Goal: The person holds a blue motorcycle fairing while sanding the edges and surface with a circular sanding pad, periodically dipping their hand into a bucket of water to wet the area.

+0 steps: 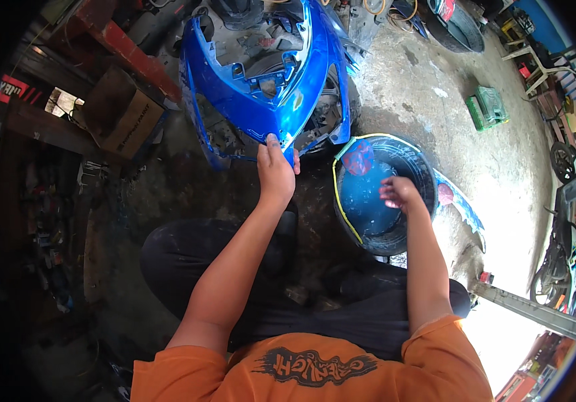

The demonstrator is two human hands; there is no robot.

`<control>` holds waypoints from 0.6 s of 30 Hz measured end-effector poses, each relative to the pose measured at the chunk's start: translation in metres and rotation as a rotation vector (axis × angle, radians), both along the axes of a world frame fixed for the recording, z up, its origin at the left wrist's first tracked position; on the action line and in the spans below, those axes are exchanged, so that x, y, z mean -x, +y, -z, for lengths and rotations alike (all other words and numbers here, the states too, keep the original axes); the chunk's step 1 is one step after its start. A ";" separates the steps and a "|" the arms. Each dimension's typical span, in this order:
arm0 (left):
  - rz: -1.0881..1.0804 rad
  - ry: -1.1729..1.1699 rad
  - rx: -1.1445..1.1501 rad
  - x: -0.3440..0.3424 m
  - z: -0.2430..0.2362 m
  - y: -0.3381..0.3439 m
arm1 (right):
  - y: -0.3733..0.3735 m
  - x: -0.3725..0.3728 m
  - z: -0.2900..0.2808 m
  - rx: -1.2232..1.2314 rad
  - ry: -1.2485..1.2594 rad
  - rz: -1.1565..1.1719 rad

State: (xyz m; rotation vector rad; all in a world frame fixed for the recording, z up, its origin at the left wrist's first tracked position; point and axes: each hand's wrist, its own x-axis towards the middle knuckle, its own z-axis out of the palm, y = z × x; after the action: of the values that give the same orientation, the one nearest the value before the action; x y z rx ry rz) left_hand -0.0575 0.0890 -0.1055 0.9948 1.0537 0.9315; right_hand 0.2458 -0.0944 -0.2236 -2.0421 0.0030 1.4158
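A glossy blue motorcycle body panel (pixel 234 107) with open cut-outs stands in front of me, its narrow tip toward me. My left hand (pixel 276 171) is closed around that tip, thumb on top and fingertips showing at the right edge. To the right sits a round black tub (pixel 422 164) with bluish water (pixel 368 201) in it and yellow-green edging along its left rim. Over the water hangs my right hand (pixel 400 193), its fingers loosely bent and slightly apart, with nothing visible in them. A reddish round patch or pad (pixel 358 158) shows at the tub's far left inside.
Beyond the tub's right side lies a long blue-and-white strip-like panel (pixel 462 208) with a pinkish piece (pixel 445 194) near it. A cardboard box (pixel 124 114) stands at left beside a red metal frame (pixel 137 57). Farther right are a green-wrapped pack (pixel 487 107) and a motorcycle (pixel 559 268).
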 end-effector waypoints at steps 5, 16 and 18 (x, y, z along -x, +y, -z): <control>-0.079 0.008 0.017 -0.001 -0.003 0.000 | -0.037 -0.025 0.213 0.263 -0.109 -0.211; -0.070 0.015 -0.057 -0.006 0.002 0.000 | -0.037 0.008 0.102 -0.257 0.686 0.333; -0.074 -0.007 -0.024 -0.008 0.002 -0.003 | -0.023 0.007 0.045 -0.235 0.598 0.173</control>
State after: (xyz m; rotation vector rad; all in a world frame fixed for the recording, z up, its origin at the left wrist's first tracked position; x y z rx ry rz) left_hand -0.0497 0.0855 -0.1073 0.9765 1.0820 1.0097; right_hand 0.2384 -0.1177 -0.2684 -1.3407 0.2476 1.7657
